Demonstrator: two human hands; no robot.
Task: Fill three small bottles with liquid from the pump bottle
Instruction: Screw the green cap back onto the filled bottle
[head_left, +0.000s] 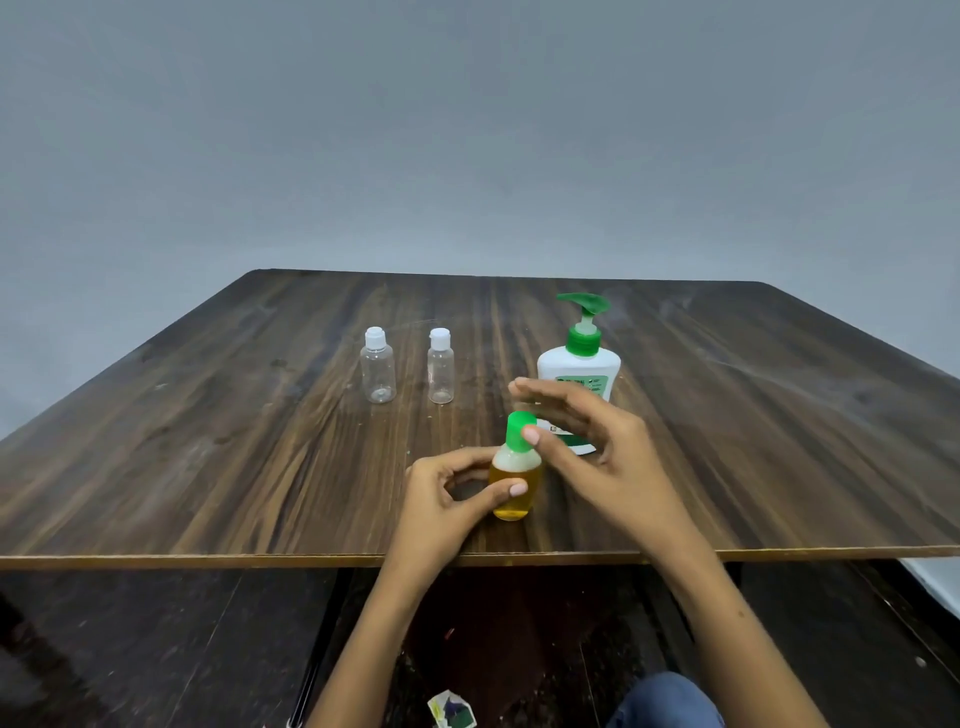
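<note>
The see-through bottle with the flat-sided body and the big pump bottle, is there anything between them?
No, in the head view only bare table lies between the narrow clear bottle and the pump bottle.

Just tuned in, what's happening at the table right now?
A person is working on a small bottle with a green cap, already holding yellow liquid. The left hand holds its body; the right hand has its thumb on the cap. Two clear bottles, one and another, stand empty and capped beside the pump bottle.
</note>
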